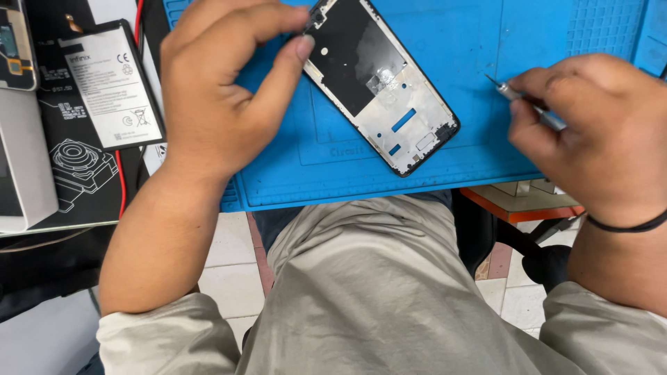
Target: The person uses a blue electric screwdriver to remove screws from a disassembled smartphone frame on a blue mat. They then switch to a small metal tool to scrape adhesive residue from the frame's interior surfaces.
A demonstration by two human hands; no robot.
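An opened phone frame (379, 87), black and silver inside, lies at a slant on a blue work mat (472, 139). My left hand (222, 90) rests over its upper left end, thumb and forefinger pinching the frame's top corner. My right hand (597, 132) is to the right of the frame, fingers closed around a thin metal screwdriver (528, 104) whose tip points left over the mat, apart from the frame.
A flat phone battery (114, 83) with a white label lies on a dark printed sheet at the left, beside red wires (122, 180). A white box (24, 167) stands at the far left edge. My lap and a tiled floor show below the mat's front edge.
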